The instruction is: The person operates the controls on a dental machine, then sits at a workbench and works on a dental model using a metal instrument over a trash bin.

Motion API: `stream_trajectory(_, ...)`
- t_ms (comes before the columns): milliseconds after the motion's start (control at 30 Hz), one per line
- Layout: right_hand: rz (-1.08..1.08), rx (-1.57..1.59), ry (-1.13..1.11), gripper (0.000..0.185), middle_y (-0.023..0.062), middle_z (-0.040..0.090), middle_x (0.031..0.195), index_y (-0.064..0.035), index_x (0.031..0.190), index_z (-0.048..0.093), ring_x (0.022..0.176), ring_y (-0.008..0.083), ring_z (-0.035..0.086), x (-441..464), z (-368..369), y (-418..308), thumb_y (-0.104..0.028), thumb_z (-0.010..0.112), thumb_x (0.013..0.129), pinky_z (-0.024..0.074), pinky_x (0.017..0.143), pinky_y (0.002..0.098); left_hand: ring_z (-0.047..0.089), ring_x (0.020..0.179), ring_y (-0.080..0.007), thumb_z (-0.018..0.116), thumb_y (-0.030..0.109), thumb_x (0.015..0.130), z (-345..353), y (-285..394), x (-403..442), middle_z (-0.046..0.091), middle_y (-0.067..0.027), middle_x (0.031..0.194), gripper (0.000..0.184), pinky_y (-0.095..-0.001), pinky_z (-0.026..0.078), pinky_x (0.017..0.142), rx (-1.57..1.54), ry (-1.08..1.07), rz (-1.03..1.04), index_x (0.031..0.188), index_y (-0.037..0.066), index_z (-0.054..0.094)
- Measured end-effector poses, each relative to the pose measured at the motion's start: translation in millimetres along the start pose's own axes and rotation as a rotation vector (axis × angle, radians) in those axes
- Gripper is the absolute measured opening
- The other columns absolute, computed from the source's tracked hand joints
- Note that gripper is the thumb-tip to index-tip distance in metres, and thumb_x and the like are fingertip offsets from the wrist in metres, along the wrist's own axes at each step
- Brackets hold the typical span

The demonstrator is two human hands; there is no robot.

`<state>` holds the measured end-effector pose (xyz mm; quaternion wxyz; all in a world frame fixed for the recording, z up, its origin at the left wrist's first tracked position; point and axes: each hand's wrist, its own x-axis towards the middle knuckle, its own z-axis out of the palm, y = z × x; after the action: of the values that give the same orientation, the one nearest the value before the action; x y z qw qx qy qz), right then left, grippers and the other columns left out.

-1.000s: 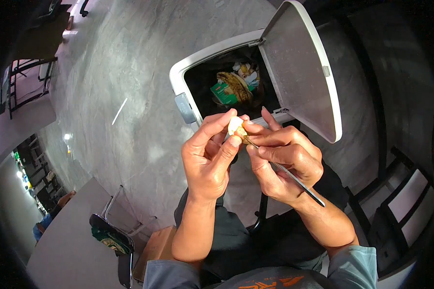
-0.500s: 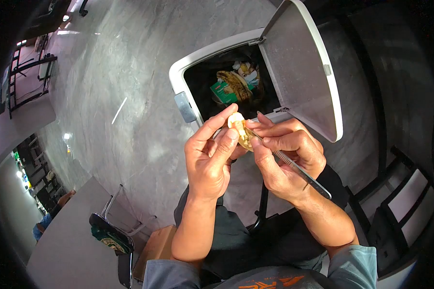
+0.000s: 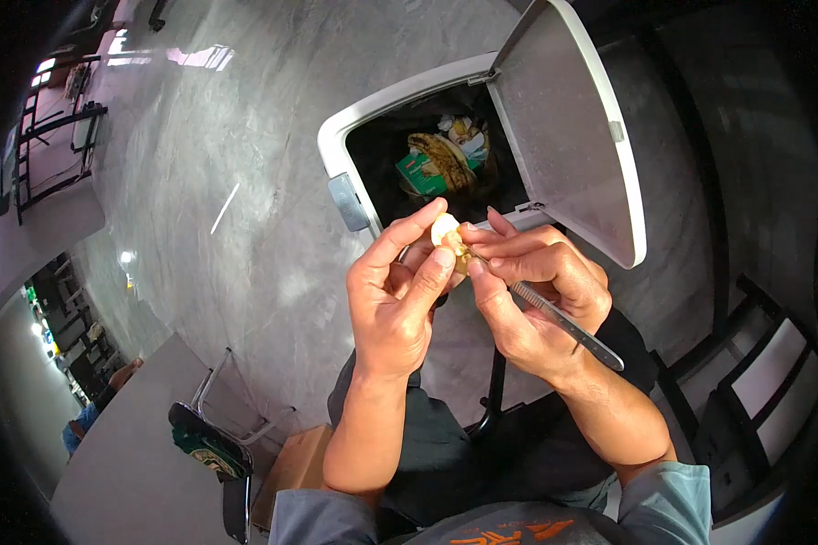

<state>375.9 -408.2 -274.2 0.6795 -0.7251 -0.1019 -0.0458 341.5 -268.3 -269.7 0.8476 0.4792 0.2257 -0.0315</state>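
Between thumb and fingertips, my left hand pinches a small pale yellowish piece, perhaps peeled food. My right hand grips a slim metal tool with a ridged handle; its handle end points down to the right. The tool's tip meets the lower right side of the piece, partly hidden by my fingers. Both hands are nearly touching, just over the near rim of a white bin whose lid stands open to the right.
Inside the bin lie a green box and a dark-spotted banana peel. A chair with dark green cloth and a cardboard box stand lower left. Another person's arm shows far left. A dark-framed chair is at right.
Compared with a second ago, the tool in my right hand has tilted and shifted slightly right. My left fingers have turned the pale piece a little. The bin stays put.
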Motion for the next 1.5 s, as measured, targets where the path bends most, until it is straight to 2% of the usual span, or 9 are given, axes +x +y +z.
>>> stream_trajectory(167, -0.035, -0.004, -0.113, 0.017, 0.0174, 0.069, 0.087, 0.0006, 0.081, 0.058, 0.099, 0.0299, 0.073, 1.0, -4.8, -1.5, 0.011, 0.071, 0.081, 0.0513, 0.101, 0.0499, 0.064, 0.098, -0.0124, 0.065, -0.003, 0.094, -1.7, -1.5, -0.3, 0.065, -0.0082, 0.111, 0.038, -0.0237, 0.054, 0.08, -0.002, -0.003, 0.01, 0.131, -0.004, 0.058)
stream_trajectory(467, -0.004, 0.01, -0.087, 0.017, 0.0178, 0.069, 0.088, 0.001, 0.082, 0.057, 0.098, 0.0295, 0.073, 0.9, -5.7, -1.7, 0.011, 0.071, 0.081, 0.0525, 0.1, 0.0481, 0.062, 0.109, -0.0158, 0.065, -0.006, 0.092, -1.0, -1.4, -0.4, 0.059, -0.0078, 0.114, 0.036, -0.0224, 0.053, 0.087, 0.013, 0.009, -0.002, 0.128, -0.006, 0.06)
stream_trajectory(567, -0.001, 0.03, 0.004, 0.013, 0.015, 0.073, 0.087, 0.0004, 0.079, 0.066, 0.088, 0.0244, 0.074, 0.8, -2.0, -0.3, 0.006, 0.076, 0.074, 0.0569, 0.09, 0.0425, 0.061, 0.108, -0.0152, 0.065, -0.006, 0.092, -1.2, -0.8, -0.5, 0.059, -0.0072, 0.113, 0.037, -0.022, 0.052, 0.087, 0.016, 0.009, -0.007, 0.128, -0.006, 0.06)
stream_trajectory(900, -0.014, -0.047, 0.004, 0.013, 0.0152, 0.07, 0.086, 0.0014, 0.079, 0.063, 0.094, 0.0287, 0.073, 2.6, -5.8, 1.6, 0.01, 0.073, 0.077, 0.0573, 0.089, 0.0404, 0.06, 0.094, -0.011, 0.064, -0.006, 0.092, -1.8, 1.8, 0.4, 0.06, -0.0054, 0.108, 0.037, -0.023, 0.051, 0.08, 0.001, 0.005, -0.026, 0.129, -0.006, 0.06)
stream_trajectory(967, -0.032, -0.076, -0.045, 0.016, 0.0176, 0.067, 0.089, 0.0034, 0.081, 0.057, 0.101, 0.0332, 0.072, 2.8, -7.8, 1.3, 0.013, 0.07, 0.081, 0.0574, 0.091, 0.04, 0.061, 0.095, -0.0117, 0.065, -0.006, 0.091, -2.1, 2.1, -0.3, 0.061, -0.006, 0.108, 0.038, -0.0232, 0.051, 0.08, 0.003, -0.019, -0.015, 0.129, -0.006, 0.061)
stream_trajectory(1067, 0.111, -0.016, -0.019, 0.017, 0.0177, 0.067, 0.089, 0.0034, 0.081, 0.057, 0.1, 0.0325, 0.072, -0.9, -4.6, -3.3, 0.014, 0.07, 0.08, 0.0593, 0.086, 0.0364, 0.062, 0.098, -0.0129, 0.065, -0.007, 0.091, -3.2, 0.3, -0.8, 0.061, -0.0073, 0.109, 0.037, -0.0232, 0.05, 0.082, 0.048, -0.047, 0.014, 0.128, -0.006, 0.062)
stream_trajectory(1167, 0.065, -0.018, -0.043, 0.017, 0.0174, 0.067, 0.089, 0.0036, 0.08, 0.057, 0.099, 0.0314, 0.072, -1.7, -4.8, -0.3, 0.014, 0.07, 0.08, 0.0602, 0.08, 0.0336, 0.062, 0.1, -0.014, 0.066, -0.007, 0.09, -5.4, -2.0, -0.7, 0.061, -0.0086, 0.11, 0.037, -0.0231, 0.05, 0.085, 0.106, -0.074, 0.044, 0.127, -0.006, 0.062)
stream_trajectory(1267, 0.009, -0.039, 0.057, 0.014, 0.0138, 0.07, 0.077, 0.0014, 0.075, 0.064, 0.081, 0.0263, 0.074, 1.8, 0.8, -1.4, 0.01, 0.074, 0.07, 0.0583, 0.068, 0.0315, 0.062, 0.102, -0.0144, 0.066, -0.008, 0.09, -6.4, -1.3, -0.5, 0.061, -0.0093, 0.111, 0.036, -0.0232, 0.05, 0.086, 0.095, -0.085, 0.039, 0.126, -0.006, 0.063)
stream_trajectory(1500, 0.049, 0.026, 0.065, 0.015, 0.0146, 0.068, 0.077, 0.001, 0.073, 0.062, 0.081, 0.0267, 0.074, 1.2, -2.1, -3.7, 0.012, 0.072, 0.071, 0.0599, 0.069, 0.0326, 0.062, 0.1, -0.0137, 0.066, -0.007, 0.09, -7.2, 0.9, -0.8, 0.061, -0.0087, 0.111, 0.036, -0.0216, 0.049, 0.084, 0.07, -0.081, 0.004, 0.126, -0.005, 0.063)
